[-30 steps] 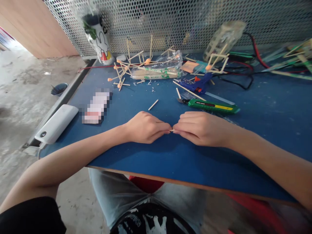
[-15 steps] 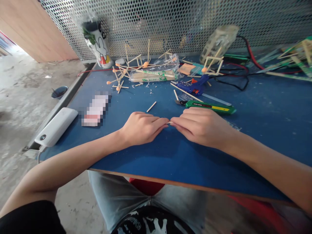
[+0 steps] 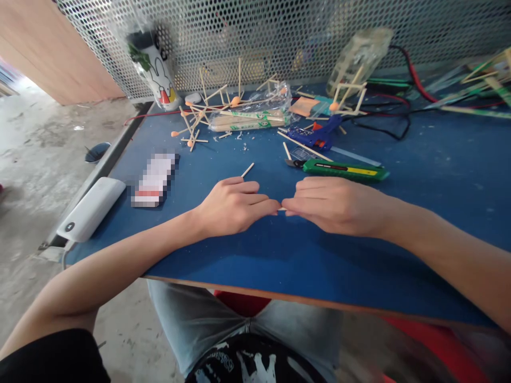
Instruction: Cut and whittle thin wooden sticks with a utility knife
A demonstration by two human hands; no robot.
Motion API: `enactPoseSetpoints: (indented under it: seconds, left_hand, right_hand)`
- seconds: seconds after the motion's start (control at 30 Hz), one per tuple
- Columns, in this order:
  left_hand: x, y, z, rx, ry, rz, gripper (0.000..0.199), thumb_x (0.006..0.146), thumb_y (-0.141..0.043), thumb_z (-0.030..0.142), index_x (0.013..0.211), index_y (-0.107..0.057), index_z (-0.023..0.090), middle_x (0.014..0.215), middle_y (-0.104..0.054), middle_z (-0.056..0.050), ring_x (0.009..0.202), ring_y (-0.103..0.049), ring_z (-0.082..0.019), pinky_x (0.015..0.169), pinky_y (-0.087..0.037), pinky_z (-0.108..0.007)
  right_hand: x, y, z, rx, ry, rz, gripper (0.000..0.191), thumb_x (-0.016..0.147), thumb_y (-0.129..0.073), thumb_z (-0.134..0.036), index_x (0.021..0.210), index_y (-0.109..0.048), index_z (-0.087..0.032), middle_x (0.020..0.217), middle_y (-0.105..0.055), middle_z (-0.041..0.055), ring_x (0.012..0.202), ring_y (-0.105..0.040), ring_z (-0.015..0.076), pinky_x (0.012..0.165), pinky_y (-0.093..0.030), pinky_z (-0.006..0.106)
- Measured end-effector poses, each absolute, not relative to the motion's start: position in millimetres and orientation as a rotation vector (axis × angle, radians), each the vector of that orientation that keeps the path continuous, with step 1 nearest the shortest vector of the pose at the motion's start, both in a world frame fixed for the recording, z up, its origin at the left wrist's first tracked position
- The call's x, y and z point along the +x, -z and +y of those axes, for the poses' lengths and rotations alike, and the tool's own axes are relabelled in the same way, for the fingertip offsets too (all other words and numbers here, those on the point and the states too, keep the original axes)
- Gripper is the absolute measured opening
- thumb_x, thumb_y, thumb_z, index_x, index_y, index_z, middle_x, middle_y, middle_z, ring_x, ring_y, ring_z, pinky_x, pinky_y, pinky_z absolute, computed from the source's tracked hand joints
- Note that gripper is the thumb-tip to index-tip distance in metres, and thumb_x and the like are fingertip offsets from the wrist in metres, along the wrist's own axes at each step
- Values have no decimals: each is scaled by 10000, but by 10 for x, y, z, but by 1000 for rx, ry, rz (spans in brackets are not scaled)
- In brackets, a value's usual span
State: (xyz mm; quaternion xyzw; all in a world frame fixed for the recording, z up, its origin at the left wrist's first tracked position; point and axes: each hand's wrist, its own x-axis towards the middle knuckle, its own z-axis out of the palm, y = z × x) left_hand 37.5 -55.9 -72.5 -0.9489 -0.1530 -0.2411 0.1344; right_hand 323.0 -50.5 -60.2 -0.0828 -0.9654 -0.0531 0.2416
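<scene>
My left hand and my right hand meet fingertip to fingertip above the blue table. Between them they pinch a short wooden stick, of which only a pale sliver shows; the fingers hide the rest. Another cut piece of stick lies just beyond my left knuckles. Behind my right hand rests a green utility knife with its blade pointing left. A blue glue gun lies farther back, with thin sticks beside it.
Stick models with orange balls and a plastic pack of sticks stand along the back. A blurred-out phone and a white power bank lie at left. A cup leans near the perforated metal panel. Cables cross the back right.
Both hands stay pinched on the stick, the fingertips slightly lower and farther right. My left index finger has shifted forward. The camera view has tilted a little.
</scene>
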Motion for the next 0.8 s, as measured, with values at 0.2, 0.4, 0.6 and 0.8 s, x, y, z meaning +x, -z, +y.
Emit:
enactPoseSetpoints:
  seconds: [0.2, 0.4, 0.6, 0.8]
  left_hand:
    - [383, 766, -522, -2882, 816, -377, 257, 1234, -534, 272, 1134, -761, 203, 890, -831, 32, 745, -591, -170, 621, -437, -348]
    - [388, 803, -459, -3221, 753, -412, 398, 1260, -412, 322, 1229, -788, 193, 1038, -886, -65, 835, -693, -177, 789, -562, -313]
    - [318, 765, -407, -3385, 891, -484, 474, 1266, -386, 429, 1266, -794, 188, 1045, -878, -118, 955, -813, -178, 868, -613, -297]
    - [341, 754, -482, -3250, 937, -468, 374, 1245, -513, 432, 1181, -814, 220, 997, -894, -59, 870, -804, -150, 809, -582, -265]
  right_hand:
    - [3232, 587, -532, -248, -75, -2645, 284, 1208, -508, -171, 1020, -720, -192, 804, -689, 12, 754, -531, 180, 716, -462, 328]
    - [3262, 566, -562, -274, -309, -2650, 274, 1217, -502, -200, 1097, -747, -175, 823, -701, 16, 736, -582, 156, 676, -468, 300]
    - [3331, 532, -578, -247, -407, -2557, 214, 1168, -560, -118, 1203, -740, -229, 942, -807, 14, 835, -701, 165, 760, -554, 304]
    - [3506, 629, -275, -458, 47, -2670, 258, 1181, -591, -271, 1326, -804, -257, 1016, -865, 35, 891, -733, 238, 826, -493, 429]
